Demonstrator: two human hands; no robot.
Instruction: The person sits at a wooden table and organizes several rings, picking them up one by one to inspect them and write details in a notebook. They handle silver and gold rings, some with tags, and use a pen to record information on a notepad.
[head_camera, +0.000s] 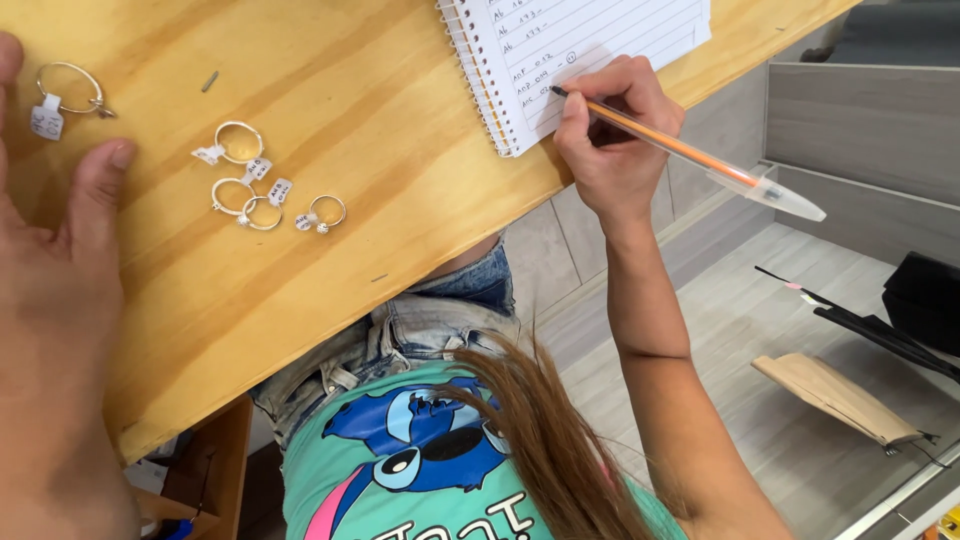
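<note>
Your right hand (610, 140) pinches the pen (690, 150) on the notebook (590, 40); left hand (60, 290) flat, open beside tagged rings (250, 180) — keep the page steady

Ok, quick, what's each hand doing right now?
Left hand: open, flat on the wooden table, holding nothing.
Right hand: closed on an orange pen, tip on the spiral notebook.

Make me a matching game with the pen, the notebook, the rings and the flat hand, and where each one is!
Things:
1. pen
2. notebook
3. rings
4. left hand

Places:
A. lying flat on the wooden table, beside the rings
B. held in the right hand, tip on the paper
C. in a small group on the table, with little white tags
D. at the table's far edge, open to a lined page

Pairs: 1-B, 2-D, 3-C, 4-A
</note>
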